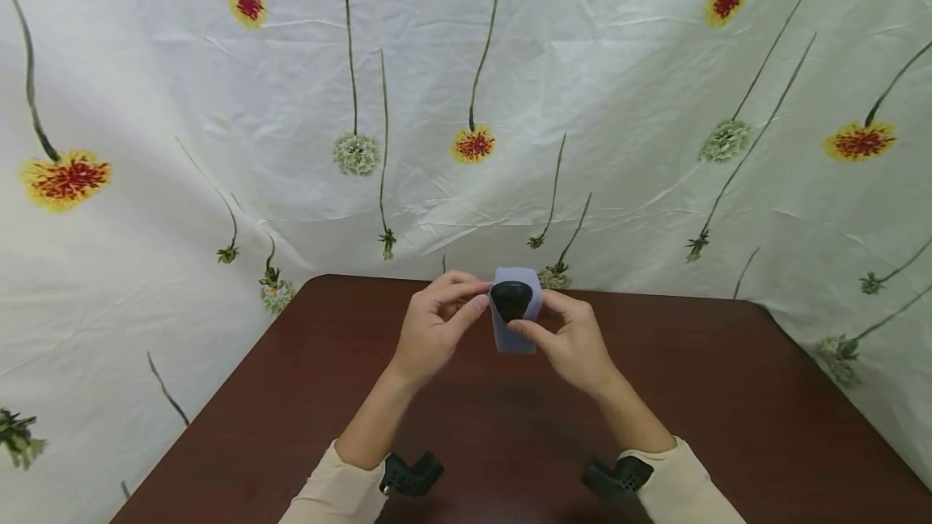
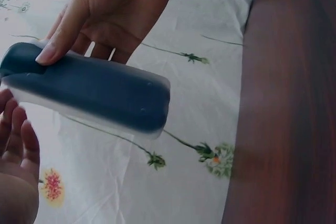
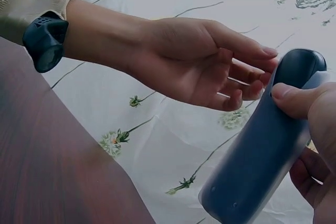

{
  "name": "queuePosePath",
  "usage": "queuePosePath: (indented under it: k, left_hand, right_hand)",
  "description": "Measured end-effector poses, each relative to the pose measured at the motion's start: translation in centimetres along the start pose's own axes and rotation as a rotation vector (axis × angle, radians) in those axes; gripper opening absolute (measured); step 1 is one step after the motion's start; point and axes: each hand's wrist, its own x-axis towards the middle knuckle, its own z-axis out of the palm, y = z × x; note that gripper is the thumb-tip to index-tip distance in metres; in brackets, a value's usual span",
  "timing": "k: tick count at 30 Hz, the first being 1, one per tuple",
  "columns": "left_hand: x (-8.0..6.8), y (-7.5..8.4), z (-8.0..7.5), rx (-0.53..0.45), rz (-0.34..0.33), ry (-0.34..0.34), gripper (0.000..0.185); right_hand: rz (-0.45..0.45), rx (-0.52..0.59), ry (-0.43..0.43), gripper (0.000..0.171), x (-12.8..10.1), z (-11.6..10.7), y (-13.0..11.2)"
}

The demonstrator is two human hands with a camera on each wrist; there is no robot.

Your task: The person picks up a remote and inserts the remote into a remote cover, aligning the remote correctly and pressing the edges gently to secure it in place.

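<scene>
1. Blue-grey block (image 1: 515, 320) with a dark rounded cap (image 1: 511, 299), held up in the air above the far part of the dark wooden tabletop (image 1: 728, 427), between both hands.
2. Right hand (image 1: 575, 342) grips it: thumb curled onto the near face just below the cap, other fingers wrapped round the far side. Seen from the right wrist view as a long dark blue-grey body (image 3: 257, 166) with a paler translucent edge, thumb (image 3: 294, 98) pressed on it near the rounded end.
3. Left hand (image 1: 437, 326) sits just beside the block on its left, fingers loosely curved and close together, fingertips (image 3: 262, 69) touching or nearly touching the cap end; cannot tell whether any real grip is there. No curl round the body shown.
4. From the left wrist view, block (image 2: 94, 90) lies tilted, rounded end toward the upper left, flat end lower right, right thumb tip (image 2: 50, 51) on the cap end.
5. Black wrist-worn cameras strapped at both wrists: left (image 1: 409, 474), right (image 1: 617, 477), below cream sleeves (image 1: 331, 492).
6. White cloth printed with long-stemmed yellow-red and pale green flowers (image 1: 473, 144) hangs behind and round the tabletop on 3 sides.
</scene>
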Motion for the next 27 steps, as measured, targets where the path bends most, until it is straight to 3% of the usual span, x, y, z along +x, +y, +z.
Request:
queuePosePath:
  k: [5, 8, 11, 16, 19, 22, 27]
  left_hand:
    - [0.5, 0.7, -0.9, -0.025, 0.001, -0.075, 0.013]
    - [0.8, 0.8, -0.9, -0.075, 0.016, -0.075, 0.008]
    - [0.7, 0.7, -0.7, -0.185, 0.011, -0.048, 0.009]
    - [0.8, 0.6, 0.4, -0.37, -0.02, 0.031, 0.01]
    - [0.9, 0.6, 1.2, -0.389, -0.021, 0.11, 0.014]
    - [1.1, 0.8, 2.0, -0.363, -0.011, 0.214, 0.007]
    - [1.4, 0.7, 3.2, -0.188, 0.087, 0.336, 0.007]
  right_hand:
    - [-0.04, 0.026, -0.049, 0.039, 0.0, 0.0, -0.2]
    - [-0.063, 0.037, -0.05, 0.04, 0.0, 0.1, -0.4]
    - [-0.095, 0.041, -0.03, 0.04, 0.1, 0.3, -0.6]
    - [-0.124, 0.043, 0.013, 0.04, 0.2, 0.5, -0.8]
    - [-0.117, 0.024, 0.037, 0.037, 0.2, 0.5, -0.7]
    - [-0.101, -0.023, 0.054, 0.03, 0.2, 0.7, -0.7]
    - [-0.067, -0.095, 0.095, 0.024, 0.4, 0.7, -0.9]
